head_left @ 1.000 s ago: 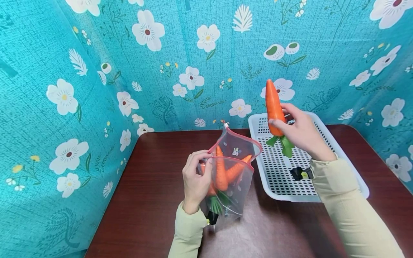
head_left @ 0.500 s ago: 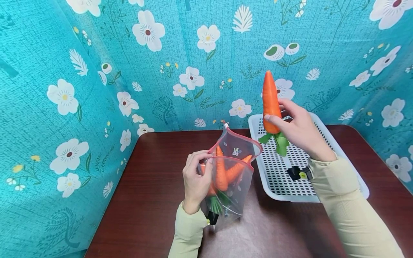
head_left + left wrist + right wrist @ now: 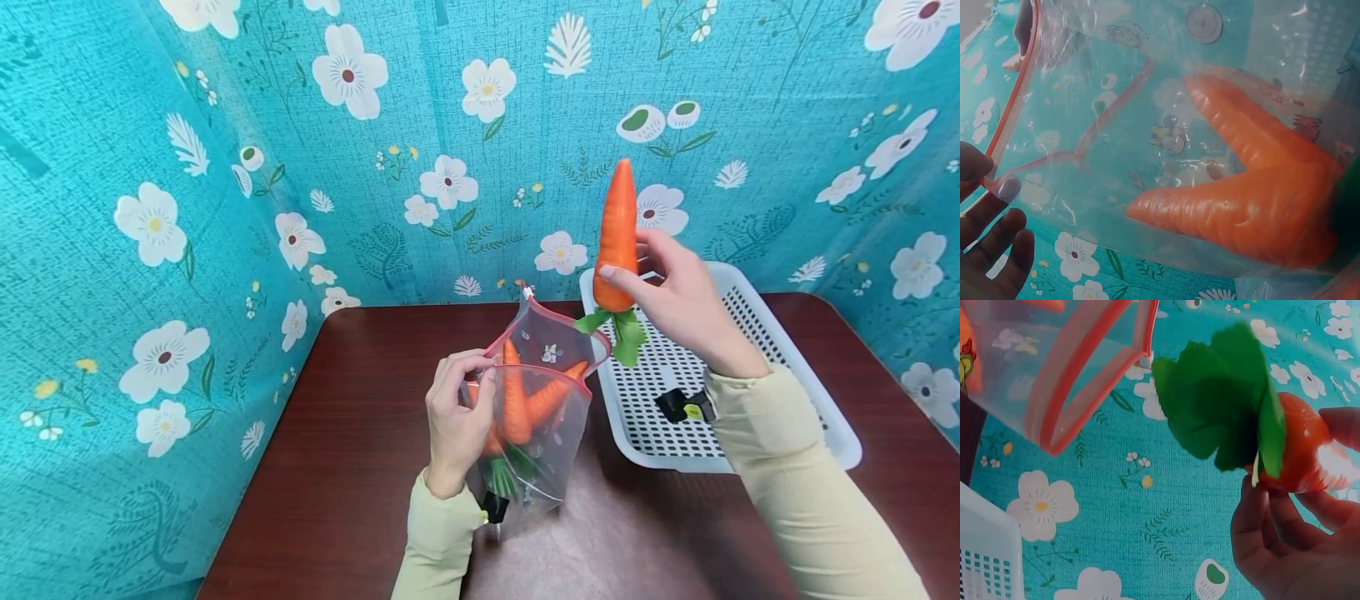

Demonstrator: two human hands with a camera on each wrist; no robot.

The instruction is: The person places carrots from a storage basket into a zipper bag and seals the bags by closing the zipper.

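Observation:
In the head view a clear zip bag point(image 3: 551, 454) with a red-edged mouth stands open on the table, with several carrots point(image 3: 516, 408) inside, tips up. My left hand point(image 3: 459, 417) pinches the bag's rim on its left side; the left wrist view shows thumb and finger on the red zip strip. My right hand point(image 3: 686, 296) grips another carrot point(image 3: 619, 229) near its leafy end, tip upward, green leaves point(image 3: 1216, 400) hanging below. That carrot is above and right of the bag's mouth, its leaves close to the bag's right rim in the head view.
A white perforated plastic basket point(image 3: 846, 446) sits on the right of the dark wooden table point(image 3: 337, 492), under my right forearm. Behind the table hangs a turquoise floral cloth point(image 3: 420, 100). A small zip slider point(image 3: 528, 293) shows at the bag's far corner.
My right hand has carried its carrot leftward and slightly up, from over the basket toward the bag. The left hand and bag have stayed in place.

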